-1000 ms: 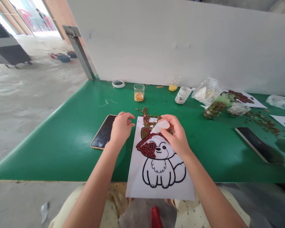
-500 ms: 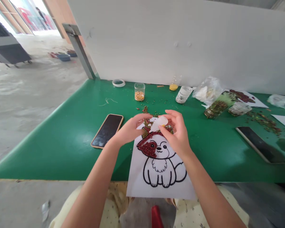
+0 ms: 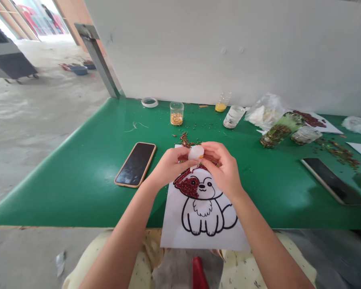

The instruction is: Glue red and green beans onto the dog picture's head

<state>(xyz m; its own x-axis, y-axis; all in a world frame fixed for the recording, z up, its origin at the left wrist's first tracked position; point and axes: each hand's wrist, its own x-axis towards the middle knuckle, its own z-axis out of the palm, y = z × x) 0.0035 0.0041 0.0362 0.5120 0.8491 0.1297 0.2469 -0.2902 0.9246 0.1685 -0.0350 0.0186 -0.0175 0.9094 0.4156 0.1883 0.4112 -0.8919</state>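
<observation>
My left hand (image 3: 175, 163) and my right hand (image 3: 221, 168) meet over the top of a paper drawing. Between them they pinch a small, whitish, rounded object (image 3: 195, 152) with a spot of yellow on it; its exact kind is unclear. Below lies the drawing of a cartoon dog (image 3: 202, 216), its outline black. Dark red beans (image 3: 188, 188) cover one side of its face and the head's upper edge. My fingers hide most of the ears. Loose greenish seeds (image 3: 186, 139) are scattered just beyond the sheet.
A phone (image 3: 136, 164) lies left of the sheet, another phone (image 3: 331, 180) to the right. Behind stand a clear cup of corn kernels (image 3: 177, 115), a white-labelled container (image 3: 234, 117) and a tipped jar of seeds (image 3: 278, 132). A tape ring (image 3: 149, 102) sits near the white panel (image 3: 183, 52).
My left hand has moved right and closed on the whitish object, which has shifted slightly left and turned. Both hands are now closer together over the ears.
</observation>
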